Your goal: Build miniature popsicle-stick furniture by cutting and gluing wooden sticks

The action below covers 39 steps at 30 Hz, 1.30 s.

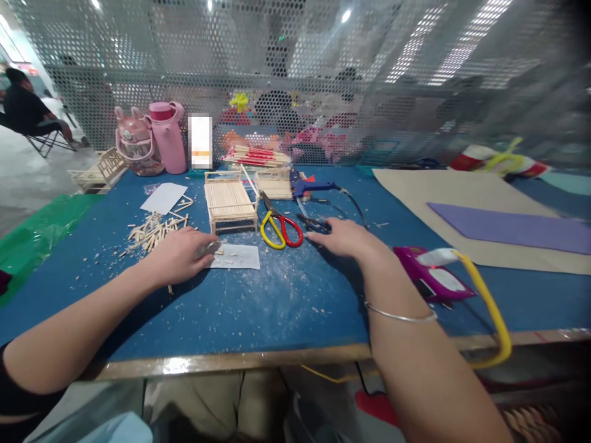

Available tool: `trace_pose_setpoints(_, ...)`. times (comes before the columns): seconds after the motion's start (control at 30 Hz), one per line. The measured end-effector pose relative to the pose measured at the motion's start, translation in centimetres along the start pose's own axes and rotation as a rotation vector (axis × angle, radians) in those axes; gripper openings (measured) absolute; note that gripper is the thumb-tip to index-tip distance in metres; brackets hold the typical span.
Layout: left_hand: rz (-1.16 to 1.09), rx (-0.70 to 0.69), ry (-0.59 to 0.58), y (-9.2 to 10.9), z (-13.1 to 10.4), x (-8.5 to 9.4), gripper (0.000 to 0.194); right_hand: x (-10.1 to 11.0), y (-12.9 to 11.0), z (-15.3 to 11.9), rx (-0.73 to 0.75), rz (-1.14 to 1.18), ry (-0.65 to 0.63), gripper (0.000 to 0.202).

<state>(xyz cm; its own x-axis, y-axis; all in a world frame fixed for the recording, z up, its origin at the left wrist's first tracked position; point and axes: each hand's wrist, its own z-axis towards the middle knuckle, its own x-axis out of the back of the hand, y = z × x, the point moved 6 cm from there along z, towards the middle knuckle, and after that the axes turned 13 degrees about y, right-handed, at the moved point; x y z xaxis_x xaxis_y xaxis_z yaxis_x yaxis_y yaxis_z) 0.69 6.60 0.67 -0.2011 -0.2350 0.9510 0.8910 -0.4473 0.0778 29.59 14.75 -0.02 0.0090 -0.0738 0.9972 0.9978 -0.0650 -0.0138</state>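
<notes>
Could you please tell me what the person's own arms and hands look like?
The left hand and right hand are both bare, without gloves. A black sleeve shows near the left elbow, leaving that forearm uncovered. A thin, silver-coloured bracelet circles the right forearm, where no sleeve is in view.

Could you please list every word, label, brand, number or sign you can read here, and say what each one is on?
There is no readable text.
Purple device: any marking on it is too small and blurred to read.
White panel: pixelated, unreadable.
Pink flask: no lettering can be made out.
</notes>
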Motion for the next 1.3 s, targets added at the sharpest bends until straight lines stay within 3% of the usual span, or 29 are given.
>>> trace_pose_setpoints(0.2, -0.062, -0.006, 0.043, 0.4, -0.7, -0.3, 0.034, -0.3, -0.7, -0.1, -0.021, -0.025, 0.138, 0.068)
trace_pose_setpoints(0.33, -0.080, 0.005, 0.029, 1.1, -1.0, -0.5, 0.032, 1.4, -1.8, -0.9, 0.054, 0.048, 0.216, 0.068)
trace_pose_setpoints(0.43, -0.084, 0.028, 0.020, 1.8, -1.0, -0.7, 0.029, 3.7, -4.3, -2.5, 0.225, 0.220, 0.401, 0.047)
trace_pose_setpoints(0.5, -0.085, 0.041, 0.023, 2.3, -1.0, -0.8, 0.030, 4.4, -7.0, -4.2, 0.432, 0.420, 0.433, 0.027)
trace_pose_setpoints(0.6, -0.102, 0.041, 0.051, 2.7, -0.9, -1.0, 0.029, 3.2, -11.0, -6.8, 0.762, 0.592, 0.259, 0.020)
trace_pose_setpoints(0.67, -0.128, 0.029, 0.067, 2.8, -0.9, -1.0, 0.026, 2.0, -12.5, -7.6, 0.848, 0.615, 0.174, 0.019)
trace_pose_setpoints(0.8, -0.167, 0.011, 0.065, 2.6, -0.9, -1.0, 0.020, 0.6, -13.7, -7.4, 0.882, 0.591, 0.081, 0.021)
trace_pose_setpoints(0.93, -0.184, 0.023, 0.051, 2.3, -0.8, -1.2, 0.019, 0.4, -15.0, -6.8, 0.986, 0.457, -0.103, 0.023)
trace_pose_setpoints(1.03, -0.202, 0.020, 0.040, 2.2, -0.8, -1.4, 0.019, 0.3, -15.7, -6.0, 0.974, 0.397, -0.200, 0.022)
trace_pose_setpoints(1.17, -0.234, 0.019, 0.030, 2.2, -0.7, -1.5, 0.018, 0.0, -16.0, -5.5, 0.977, 0.490, -0.177, 0.014)
trace_pose_setpoints(1.3, -0.257, 0.014, 0.037, 2.2, -0.8, -1.5, 0.018, -0.1, -15.3, -5.6, 0.964, 0.582, -0.152, 0.018)
